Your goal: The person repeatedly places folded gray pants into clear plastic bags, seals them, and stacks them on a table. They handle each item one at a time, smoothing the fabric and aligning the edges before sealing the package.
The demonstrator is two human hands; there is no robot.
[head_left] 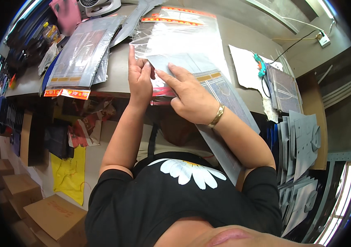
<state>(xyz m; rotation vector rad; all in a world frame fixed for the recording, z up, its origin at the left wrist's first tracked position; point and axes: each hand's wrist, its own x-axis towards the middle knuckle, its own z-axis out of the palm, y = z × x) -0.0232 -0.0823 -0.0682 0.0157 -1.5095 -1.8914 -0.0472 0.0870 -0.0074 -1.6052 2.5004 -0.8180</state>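
Note:
A long folded grey-blue denim garment [224, 92], with a tan strip across it, slants from the table's edge down under my right forearm. My right hand [194, 96], with a gold-coloured bracelet on the wrist, rests over it with index and middle fingers stretched out. Its upper end lies by the mouth of a clear plastic bag [183, 37] with red-orange printed bands. At the bag's near left corner is my left hand [140, 80], index finger pointing up along the edge, thumb pressed towards the curled fingers on the film. The fingertips' exact hold is partly hidden.
Bagged grey garments [78, 53] are piled on the left of the table. A turquoise-handled cutter [260, 66] lies on white card [241, 66] to the right, beside stacked denim pieces [283, 88]. Folded grey garments [305, 140] stand lower right; cardboard boxes [56, 216] sit lower left.

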